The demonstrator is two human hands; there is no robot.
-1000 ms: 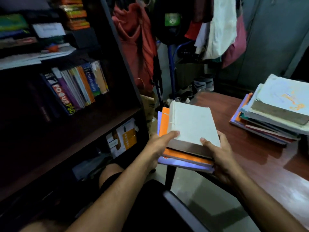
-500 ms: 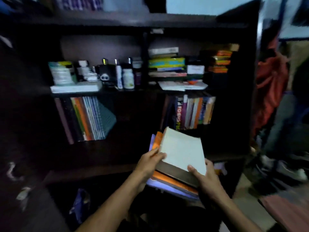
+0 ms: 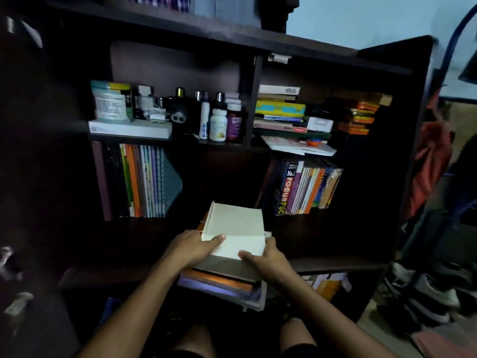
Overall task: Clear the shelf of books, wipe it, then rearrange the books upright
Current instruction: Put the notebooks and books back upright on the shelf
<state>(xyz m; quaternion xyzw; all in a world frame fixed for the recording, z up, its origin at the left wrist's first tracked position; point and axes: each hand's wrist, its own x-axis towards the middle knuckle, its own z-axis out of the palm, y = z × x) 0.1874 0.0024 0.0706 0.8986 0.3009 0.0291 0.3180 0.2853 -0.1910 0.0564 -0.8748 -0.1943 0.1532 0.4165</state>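
Both hands carry a flat stack of books (image 3: 233, 254) toward the gap in the middle shelf (image 3: 322, 228). Left hand (image 3: 192, 248) clamps the stack's left side, thumb laid over the pale top cover; right hand (image 3: 268, 262) curls its fingers (image 3: 247, 255) round the near right corner, likely so nothing slides. Upright books (image 3: 144, 182) and a leaning row (image 3: 304, 188) flank the gap where the stack probably belongs.

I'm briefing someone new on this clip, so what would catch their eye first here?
First, the stack of books at centre, a pale book on top, gripped by the left hand and right hand in front of the dark bookshelf. Behind it, leaning books with a bright FOCUS PSC spine stand right, and bottles line the shelf above.
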